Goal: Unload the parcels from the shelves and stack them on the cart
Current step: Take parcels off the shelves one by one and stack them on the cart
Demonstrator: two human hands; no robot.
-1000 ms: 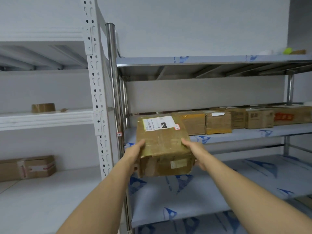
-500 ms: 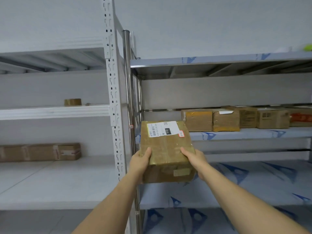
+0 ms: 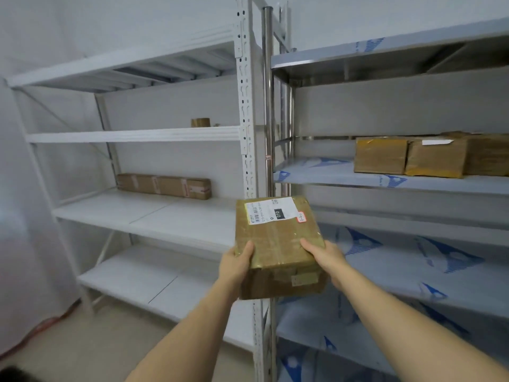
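The person is carrying one parcel, a brown cardboard box wrapped in clear tape with a white shipping label on top (image 3: 278,244), so the step in hand looks like the transfer from shelf to cart. The box is hanging in the air in front of the white perforated steel upright (image 3: 246,106), clear of every shelf board. The left hand (image 3: 237,264) is gripping the box's near left corner, thumb lying over the top edge and fingers hidden beneath; the right hand (image 3: 326,257) is clasping the near right side, thumb on top, the rest out of sight behind the box. The box is sitting between the two hands, tilted slightly with its labelled end away from the person. To the right of the upright, more brown taped cardboard boxes (image 3: 407,158) are waiting on the film-covered metal shelf (image 3: 330,175); to its left, a long flat brown carton (image 3: 164,186) is lying on a white shelf board (image 3: 124,210). No cart is showing, so the next move probably calls for turning away from the upright, finding the cart, and lowering the box flat onto it.
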